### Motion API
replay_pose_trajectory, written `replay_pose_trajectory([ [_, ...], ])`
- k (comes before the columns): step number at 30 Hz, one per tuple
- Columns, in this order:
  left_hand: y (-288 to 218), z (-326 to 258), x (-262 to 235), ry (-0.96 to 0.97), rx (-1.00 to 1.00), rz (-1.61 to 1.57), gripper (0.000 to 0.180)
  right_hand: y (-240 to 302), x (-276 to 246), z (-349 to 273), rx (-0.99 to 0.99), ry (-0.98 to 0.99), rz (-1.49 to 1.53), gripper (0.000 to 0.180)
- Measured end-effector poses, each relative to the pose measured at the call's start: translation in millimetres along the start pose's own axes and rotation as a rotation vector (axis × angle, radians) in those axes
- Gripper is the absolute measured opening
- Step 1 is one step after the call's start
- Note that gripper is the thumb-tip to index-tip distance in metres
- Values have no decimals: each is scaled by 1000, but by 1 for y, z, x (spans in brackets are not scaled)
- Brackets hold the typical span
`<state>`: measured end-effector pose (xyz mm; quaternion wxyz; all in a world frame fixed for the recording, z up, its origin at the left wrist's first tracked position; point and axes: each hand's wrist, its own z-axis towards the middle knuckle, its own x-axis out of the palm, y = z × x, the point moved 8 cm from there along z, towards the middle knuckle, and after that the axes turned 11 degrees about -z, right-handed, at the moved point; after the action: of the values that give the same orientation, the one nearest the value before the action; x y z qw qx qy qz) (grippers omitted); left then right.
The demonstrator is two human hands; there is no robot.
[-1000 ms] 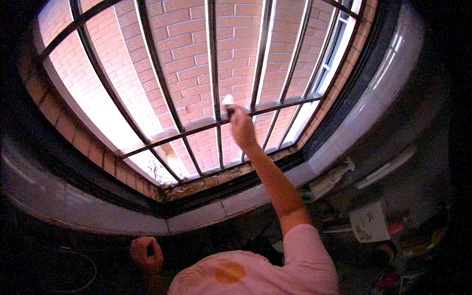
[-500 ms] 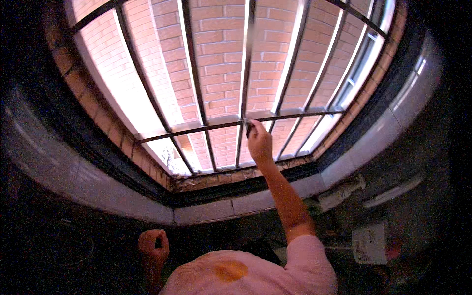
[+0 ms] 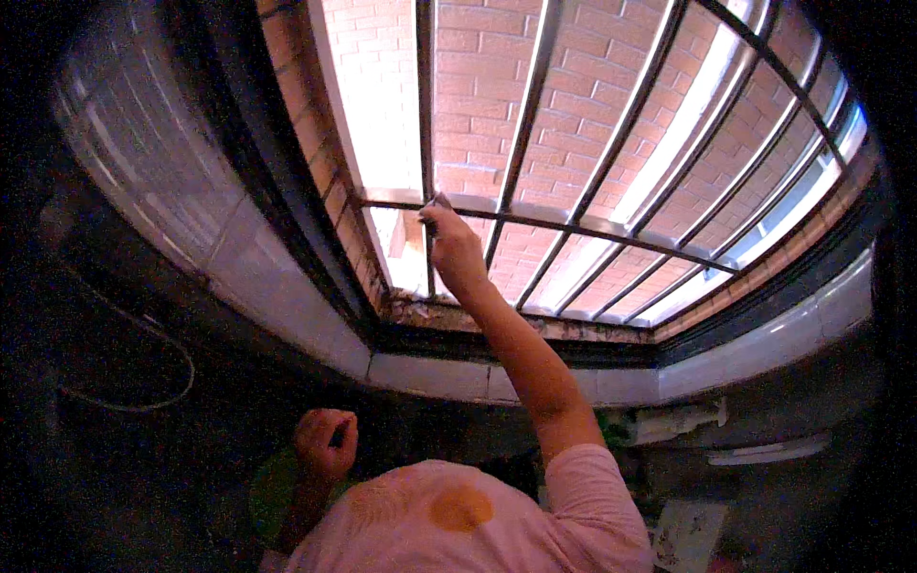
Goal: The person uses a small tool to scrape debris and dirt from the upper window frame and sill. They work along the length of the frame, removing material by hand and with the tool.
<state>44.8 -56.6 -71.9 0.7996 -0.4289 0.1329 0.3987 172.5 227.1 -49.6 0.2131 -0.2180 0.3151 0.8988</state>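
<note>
My right hand (image 3: 458,253) reaches forward to a barred window. Its fingers pinch a small grey-and-dark thing (image 3: 437,203), too little of which shows to name. They press it where the flat horizontal crossbar (image 3: 535,216) meets an upright metal bar (image 3: 425,105) near the window's left side. Down by my body, my left hand (image 3: 327,443) is curled into a loose fist with a dark gap inside the curl; nothing shows in it.
Brick walling (image 3: 478,115) stands beyond the bars. Pale tiles (image 3: 430,376) run along the sill below the dark window frame (image 3: 516,347). A looped cable or hose (image 3: 191,368) hangs at left. A white sheet (image 3: 690,535) lies at lower right in dim light.
My right hand has moved left along the crossbar to another upright bar. The view has turned left, so the window sits further right. My left hand keeps its curl.
</note>
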Motion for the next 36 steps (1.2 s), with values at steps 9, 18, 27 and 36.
replay_pose_trajectory([
  [9, 55, -30, 55, 278, -532, -252, 17, -63, 86, -200, 1230, 380, 1621, 30],
  [18, 107, -62, 192, 311, -1509, -1725, 36, -24, 60, -245, 1222, 592, 1831, 34],
  [27, 110, -50, 241, 381, -1347, -1455, 30, -85, 14, -281, 1070, 457, 546, 27],
  [36, 87, -71, 296, 578, -1411, -1401, 34, -71, -5, -277, 748, 486, 158, 33],
])
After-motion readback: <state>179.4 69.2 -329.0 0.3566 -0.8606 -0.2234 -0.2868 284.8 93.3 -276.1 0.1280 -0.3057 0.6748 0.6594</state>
